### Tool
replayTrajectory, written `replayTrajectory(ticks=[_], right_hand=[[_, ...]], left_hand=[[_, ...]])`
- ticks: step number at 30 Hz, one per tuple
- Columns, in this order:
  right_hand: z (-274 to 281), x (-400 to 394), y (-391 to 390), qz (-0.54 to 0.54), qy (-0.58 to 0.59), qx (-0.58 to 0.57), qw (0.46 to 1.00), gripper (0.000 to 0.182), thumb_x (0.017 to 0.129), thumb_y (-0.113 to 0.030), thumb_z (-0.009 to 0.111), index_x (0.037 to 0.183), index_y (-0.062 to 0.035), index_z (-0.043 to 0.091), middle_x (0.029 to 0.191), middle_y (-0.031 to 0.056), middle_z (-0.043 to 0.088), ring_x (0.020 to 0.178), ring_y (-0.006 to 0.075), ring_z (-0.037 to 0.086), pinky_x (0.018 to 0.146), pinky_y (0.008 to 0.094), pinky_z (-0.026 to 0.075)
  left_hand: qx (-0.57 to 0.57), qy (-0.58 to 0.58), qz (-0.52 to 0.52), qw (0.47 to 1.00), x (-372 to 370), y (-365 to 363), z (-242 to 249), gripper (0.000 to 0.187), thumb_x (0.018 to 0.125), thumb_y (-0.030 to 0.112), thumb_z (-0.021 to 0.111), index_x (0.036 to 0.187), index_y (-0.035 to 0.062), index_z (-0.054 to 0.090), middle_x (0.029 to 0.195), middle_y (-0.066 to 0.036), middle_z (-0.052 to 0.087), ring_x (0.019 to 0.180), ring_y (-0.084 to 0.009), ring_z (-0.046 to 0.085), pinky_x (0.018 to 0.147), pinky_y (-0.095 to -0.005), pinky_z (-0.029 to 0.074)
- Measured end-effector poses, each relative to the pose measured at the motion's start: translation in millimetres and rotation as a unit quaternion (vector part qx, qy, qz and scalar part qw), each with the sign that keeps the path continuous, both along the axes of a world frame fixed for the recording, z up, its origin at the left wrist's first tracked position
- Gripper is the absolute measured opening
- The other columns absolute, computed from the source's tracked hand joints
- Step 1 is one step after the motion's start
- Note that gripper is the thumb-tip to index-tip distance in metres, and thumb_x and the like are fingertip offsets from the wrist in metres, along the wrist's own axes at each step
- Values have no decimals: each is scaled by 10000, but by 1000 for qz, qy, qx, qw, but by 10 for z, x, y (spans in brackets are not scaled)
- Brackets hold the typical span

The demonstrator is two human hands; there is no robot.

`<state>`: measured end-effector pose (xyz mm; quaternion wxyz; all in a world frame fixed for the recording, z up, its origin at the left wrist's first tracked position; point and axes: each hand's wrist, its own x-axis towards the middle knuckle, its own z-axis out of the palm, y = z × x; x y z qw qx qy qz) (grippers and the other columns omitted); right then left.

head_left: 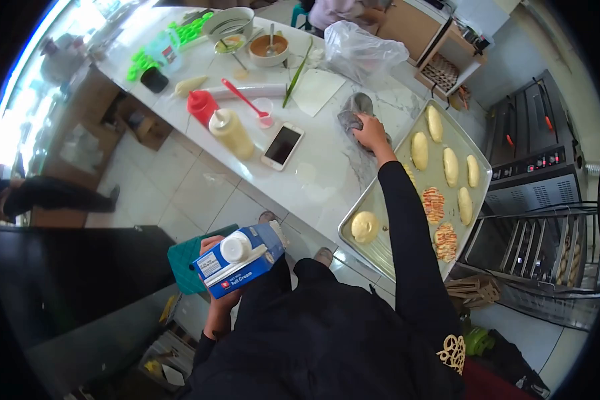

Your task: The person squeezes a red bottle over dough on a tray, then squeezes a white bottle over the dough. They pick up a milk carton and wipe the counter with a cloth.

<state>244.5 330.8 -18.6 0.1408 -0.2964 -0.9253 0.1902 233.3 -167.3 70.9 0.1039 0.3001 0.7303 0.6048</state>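
Note:
My left hand point(224, 303) is wrapped round a blue and white full cream carton point(247, 270) with a white cap, held low in front of my body beside the counter. My right hand point(372, 133) grips a crumpled grey cloth point(357, 105), pressing it on the white marble counter point(313, 190). Close to my right forearm lies a metal baking tray point(373, 255) with several pale dough pieces point(419, 151). Two pieces point(445, 241) on it carry red and cream stripes. Part of the tray is hidden under my sleeve.
On the counter are a phone point(283, 146), a red squeeze bottle point(203, 107), a cream one point(231, 133), a red spatula point(243, 97), bowls point(269, 59) and a plastic bag point(363, 50). An oven point(527, 160) stands right. Other people are at the far side and left.

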Motion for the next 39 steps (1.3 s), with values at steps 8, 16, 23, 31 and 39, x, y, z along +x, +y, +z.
replayTrajectory(ticks=[8, 16, 23, 31, 39], right_hand=[[5, 27, -490, 160, -62, 36, 985, 545, 661, -155, 625, 1197, -254, 601, 1303, 105, 527, 1250, 275, 447, 991, 369, 415], [-20, 96, -939, 183, -96, 25, 978, 581, 643, -135, 622, 1192, -324, 598, 1312, 62, 526, 1266, 253, 436, 964, 386, 440], [-48, 247, -1300, 189, -75, -5, 979, 584, 634, -104, 606, 1171, -333, 614, 1317, 54, 524, 1266, 237, 439, 954, 379, 449], [1, 391, -1744, 175, -61, -16, 983, 609, 601, -71, 585, 1159, -313, 627, 1288, 100, 542, 1246, 259, 459, 948, 378, 454], [-6, 583, -2252, 184, -39, -28, 982, 635, 576, -65, 586, 1160, -309, 632, 1254, 140, 560, 1192, 276, 509, 929, 371, 464]], left_hand=[[-104, -52, 55, 992, 453, -696, 9, 776, 663, 106, 812, 1323, 48, 410, 1257, -71, 493, 1157, -217, 475, 987, -344, 383], [-64, -26, 44, 997, 258, -963, -51, 889, 631, 178, 841, 1338, 38, 322, 1207, -70, 478, 1119, -202, 478, 963, -341, 395], [-17, 61, 50, 997, 84, -871, 285, 656, 547, 237, 881, 1064, 16, 543, 1049, -95, 515, 975, -211, 519, 846, -323, 441], [-24, 39, -36, 998, -94, -1174, 228, 731, 572, 169, 837, 1175, 42, 443, 1098, -52, 420, 1043, -187, 464, 915, -317, 392], [45, 46, -92, 994, -282, -1291, 145, 850, 594, 212, 846, 1270, 49, 357, 1170, -64, 422, 1126, -197, 453, 975, -346, 386]])
